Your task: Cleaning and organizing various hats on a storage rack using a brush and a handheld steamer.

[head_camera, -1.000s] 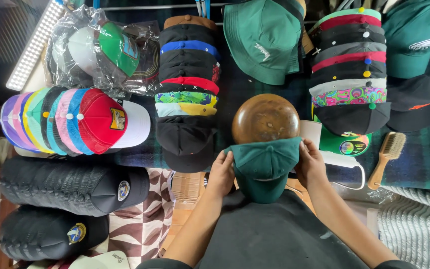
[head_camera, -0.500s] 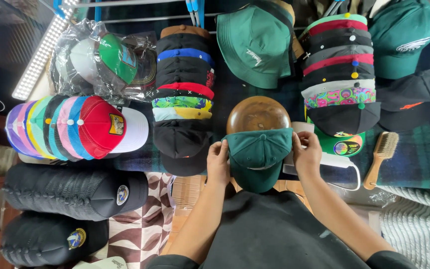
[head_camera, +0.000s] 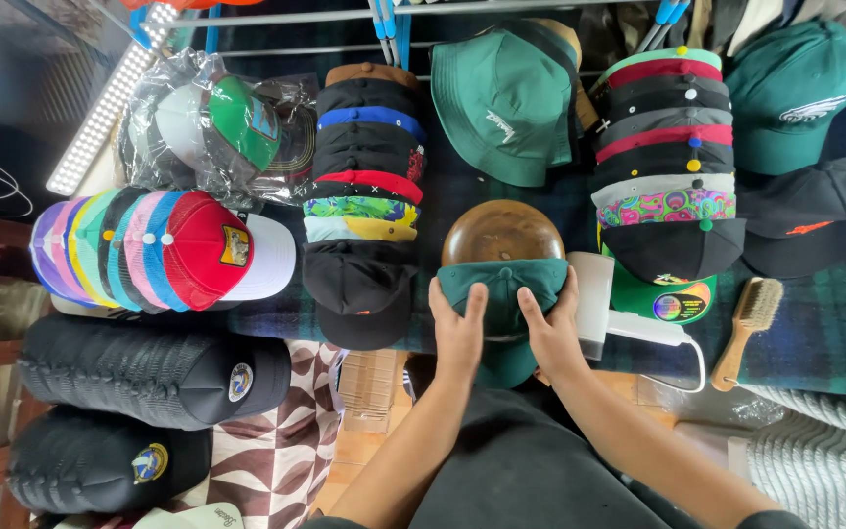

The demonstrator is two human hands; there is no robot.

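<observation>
- Head view: the left hand [head_camera: 459, 333] and the right hand [head_camera: 548, 331] each close a grip on the dark green cap [head_camera: 503, 306], thumbs on its crown, fingers around its sides.
- The cap sits part-way over the round wooden form [head_camera: 502, 232], at the near edge of the bench [head_camera: 815, 323], brim toward the person.
- Even pressure from both sides would seat the crown squarely.
- Nearby: a stack of dark caps [head_camera: 364, 196] to the left, a brush [head_camera: 744, 330] to the right.
</observation>
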